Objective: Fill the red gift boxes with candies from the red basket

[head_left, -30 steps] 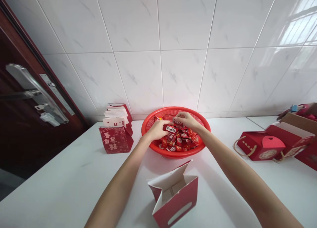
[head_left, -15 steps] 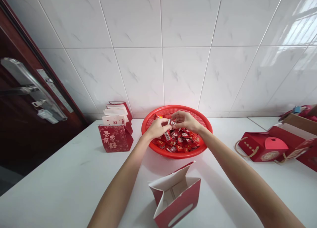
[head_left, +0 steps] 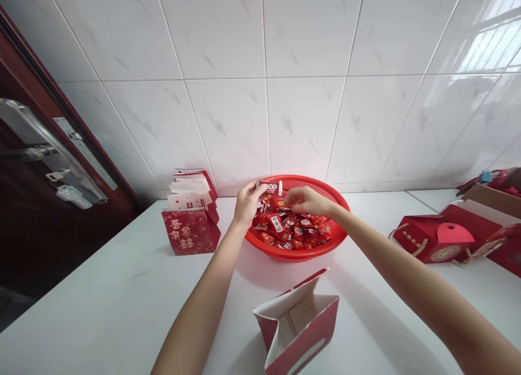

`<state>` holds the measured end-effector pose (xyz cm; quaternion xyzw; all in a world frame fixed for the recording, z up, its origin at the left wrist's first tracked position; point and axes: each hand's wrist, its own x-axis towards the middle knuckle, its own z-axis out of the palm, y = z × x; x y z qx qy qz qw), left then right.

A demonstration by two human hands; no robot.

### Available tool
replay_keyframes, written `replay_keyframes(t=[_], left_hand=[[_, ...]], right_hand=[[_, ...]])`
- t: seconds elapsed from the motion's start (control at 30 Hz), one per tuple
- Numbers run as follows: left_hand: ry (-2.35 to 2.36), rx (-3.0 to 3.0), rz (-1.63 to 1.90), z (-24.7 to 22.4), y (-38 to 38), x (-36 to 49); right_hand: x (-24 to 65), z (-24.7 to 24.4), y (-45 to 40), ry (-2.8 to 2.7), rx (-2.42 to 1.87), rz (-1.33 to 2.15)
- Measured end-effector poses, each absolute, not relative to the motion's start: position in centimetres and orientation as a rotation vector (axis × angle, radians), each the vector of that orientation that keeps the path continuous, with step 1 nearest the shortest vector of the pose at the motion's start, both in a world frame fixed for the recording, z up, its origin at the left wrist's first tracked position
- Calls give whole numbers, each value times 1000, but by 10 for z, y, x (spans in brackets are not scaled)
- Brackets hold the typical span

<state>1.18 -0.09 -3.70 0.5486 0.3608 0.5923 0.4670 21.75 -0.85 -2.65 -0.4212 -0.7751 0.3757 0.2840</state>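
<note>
Over the left side of a red plastic basket (head_left: 293, 254), my left hand (head_left: 245, 204) pinches a red wrapped candy (head_left: 269, 188) with white lettering and patterned ends. My right hand (head_left: 308, 201) is closed over the basket, its fingertips at the edge of another red candy packet (head_left: 279, 203) with gold print. Below both hands lies a pile of red wrapped candies (head_left: 299, 231). Nearer to me, an open red paper box (head_left: 305, 331) with a pale inside stands on the white counter, its top gaping.
Standing folded red gift boxes (head_left: 190, 231) with pale flaps are at the left. Red boxes with rope handles (head_left: 433, 239) and a brown carton (head_left: 492, 201) sit at the right. A tiled wall (head_left: 305, 131) rises behind; a dark door (head_left: 36, 201) is at the left.
My left hand has moved left and up with the candy, apart from my right hand. My right hand has dropped slightly and closed among the candies.
</note>
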Motion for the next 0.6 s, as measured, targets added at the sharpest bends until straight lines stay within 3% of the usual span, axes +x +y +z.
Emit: replay_keyframes(t=[0.1,0.2,0.4,0.6], left_hand=[[876,1352,1436,-37,1,12],[837,1384,1409,-37,2,13],[787,1411,1392,-37,0,13],[790,1432,1357,-31,-7,7]], right_hand=[[212,-24,-19,-2577,-1323,1021],[198,-33,-33,-2867,-1664,720],[185,-45,-35,-2873,-1629,590],[207,-31,-30,-2328,-1308,836]])
